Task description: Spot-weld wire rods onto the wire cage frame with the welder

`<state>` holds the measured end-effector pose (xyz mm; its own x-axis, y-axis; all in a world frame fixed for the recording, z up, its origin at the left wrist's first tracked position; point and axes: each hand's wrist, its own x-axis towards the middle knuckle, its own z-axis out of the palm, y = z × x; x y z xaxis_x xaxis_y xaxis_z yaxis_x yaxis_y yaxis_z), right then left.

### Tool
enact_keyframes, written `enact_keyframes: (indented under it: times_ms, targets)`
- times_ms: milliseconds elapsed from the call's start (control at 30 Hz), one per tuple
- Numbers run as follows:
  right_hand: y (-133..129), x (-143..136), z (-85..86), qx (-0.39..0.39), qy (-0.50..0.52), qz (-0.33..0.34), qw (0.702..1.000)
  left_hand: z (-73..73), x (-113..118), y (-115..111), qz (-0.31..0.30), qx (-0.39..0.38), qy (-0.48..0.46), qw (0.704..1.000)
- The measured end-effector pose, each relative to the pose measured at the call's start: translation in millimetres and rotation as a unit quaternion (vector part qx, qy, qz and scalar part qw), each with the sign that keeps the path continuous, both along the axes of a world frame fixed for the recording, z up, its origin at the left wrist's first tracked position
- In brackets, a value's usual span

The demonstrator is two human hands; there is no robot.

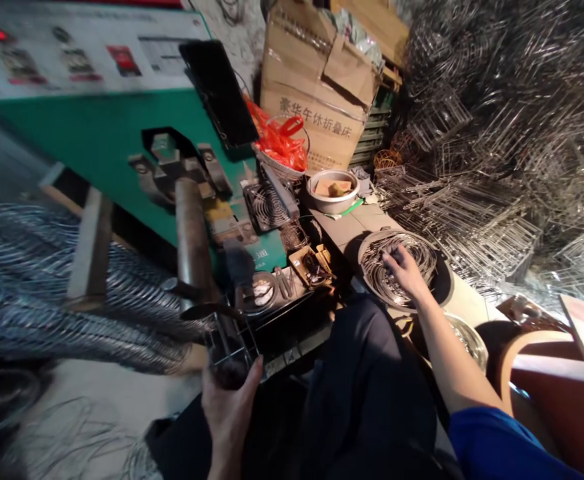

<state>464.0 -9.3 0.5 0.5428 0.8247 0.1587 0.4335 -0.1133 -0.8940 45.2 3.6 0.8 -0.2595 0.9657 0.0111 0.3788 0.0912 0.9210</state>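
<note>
My left hand (233, 400) is closed around a small wire frame (232, 343), its thumb up along the near side. The frame's thin rods reach up under the round metal arm (192, 240) of a green machine (102, 140); whether they touch it I cannot tell. My right hand (405, 268) reaches into a round basin (365, 250) filled with bent wire rings (397, 287). Its fingers are drawn together on the rings, and what lies between the fingertips is too small to make out.
Wire racks (482, 213) are heaped at the right. Beneath the machine sit a small parts box (302, 268) and a dish (262, 293). A white bowl (333, 193) stands before a cardboard box (312, 87). Stacked wirework (137, 320) fills the left. A brown bucket (507, 373) is by my right arm.
</note>
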Motion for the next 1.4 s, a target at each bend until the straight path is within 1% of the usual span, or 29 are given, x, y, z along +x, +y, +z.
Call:
enact_keyframes:
  times_ms: [33,67,133,200,233,300,367,433,500,533,600,667,700,833,967,1133,1300,1400]
  targets:
    - [3,-8,12.1,0.042,0.041,0.051,0.997,-2.8,-1,-6,-0.001,0.001,-0.006,1.000]
    - [8,-18,22.6,0.056,0.068,0.100,0.991,-5.4,-2,-13,-0.002,0.001,-0.012,1.000]
    - [19,-44,37.7,0.034,0.074,0.174,0.981,-9.4,-3,-26,-0.006,-0.003,-0.020,1.000]
    - [29,-74,43.3,0.024,0.072,0.205,0.976,-10.8,-2,-37,-0.012,-0.006,-0.028,1.000]
    - [32,-90,42.4,0.027,0.077,0.206,0.975,-10.8,-1,-41,-0.013,-0.007,-0.036,0.999]
    - [36,-119,33.8,0.047,0.102,0.199,0.974,-10.6,-1,-48,-0.015,-0.006,-0.063,0.998]
    - [37,-141,18.8,0.072,0.135,0.197,0.968,-11.4,-2,-51,-0.015,-0.002,-0.094,0.995]
    - [40,-154,2.0,0.080,0.158,0.215,0.960,-13.7,-4,-52,-0.017,-0.002,-0.123,0.992]
    - [44,-156,-11.9,0.074,0.171,0.226,0.956,-16.5,-9,-53,-0.012,-0.001,-0.141,0.990]
    - [46,-154,-16.6,0.072,0.181,0.217,0.957,-17.7,-11,-54,-0.009,-0.001,-0.144,0.989]
    - [51,-148,-20.6,0.080,0.210,0.174,0.959,-19.6,-15,-55,-0.008,-0.001,-0.142,0.990]
    - [53,-144,-19.2,0.084,0.243,0.144,0.956,-20.9,-17,-55,-0.015,-0.006,-0.127,0.992]
    - [54,-144,-17.7,0.084,0.255,0.146,0.952,-21.5,-17,-54,-0.022,-0.009,-0.120,0.992]
    - [53,-159,-15.5,0.079,0.271,0.201,0.938,-24.0,-12,-53,-0.042,-0.013,-0.110,0.993]
    - [52,-168,-24.6,0.049,0.277,0.224,0.933,-26.4,-9,-53,-0.039,-0.014,-0.112,0.993]
    - [53,-164,-37.1,0.018,0.300,0.210,0.930,-26.7,-9,-53,-0.037,-0.005,-0.108,0.993]
    - [56,-162,-42.3,-0.014,0.325,0.199,0.925,-25.7,-6,-48,-0.036,0.012,-0.108,0.993]
    - [60,-161,-45.5,-0.016,0.335,0.197,0.921,-28.2,-4,-46,-0.034,0.013,-0.104,0.994]
